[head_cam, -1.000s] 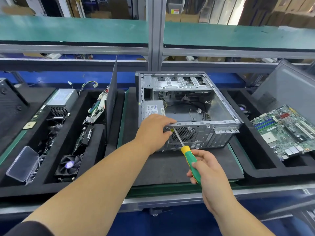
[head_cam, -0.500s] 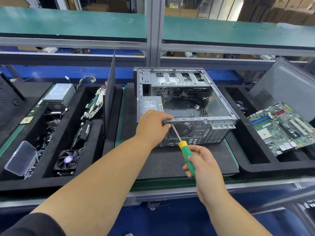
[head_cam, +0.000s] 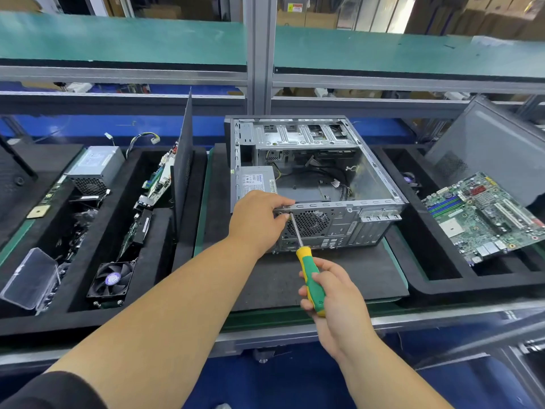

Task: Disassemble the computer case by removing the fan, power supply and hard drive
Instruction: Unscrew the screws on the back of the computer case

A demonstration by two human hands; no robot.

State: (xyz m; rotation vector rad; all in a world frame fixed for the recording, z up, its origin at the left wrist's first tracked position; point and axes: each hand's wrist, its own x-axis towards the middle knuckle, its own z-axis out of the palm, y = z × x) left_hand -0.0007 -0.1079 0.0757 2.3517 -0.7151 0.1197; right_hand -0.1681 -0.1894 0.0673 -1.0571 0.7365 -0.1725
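Note:
An open grey computer case (head_cam: 374, 175) lies on its side on a black mat, rear panel toward me. A power supply (head_cam: 256, 180) sits inside at its left, with loose cables beside it. Behind the rear grille is the case fan (head_cam: 311, 222). My left hand (head_cam: 259, 219) grips the top left edge of the rear panel. My right hand (head_cam: 330, 290) holds a green-and-yellow screwdriver (head_cam: 309, 267), whose tip touches the panel at the grille's upper left corner, next to my left fingers. The hard drive cannot be made out.
A black foam tray (head_cam: 147, 278) on the left holds a removed power supply (head_cam: 94, 169), a loose fan (head_cam: 110, 280), circuit boards and a clear plastic box (head_cam: 29, 280). A motherboard (head_cam: 483, 216) lies in the right tray beside a leaning side panel (head_cam: 495, 154). A shelf frame runs overhead.
The view has shifted slightly. The screwdriver's tip has stayed at the rear panel beside my left fingers, and my right hand has stayed on the handle.

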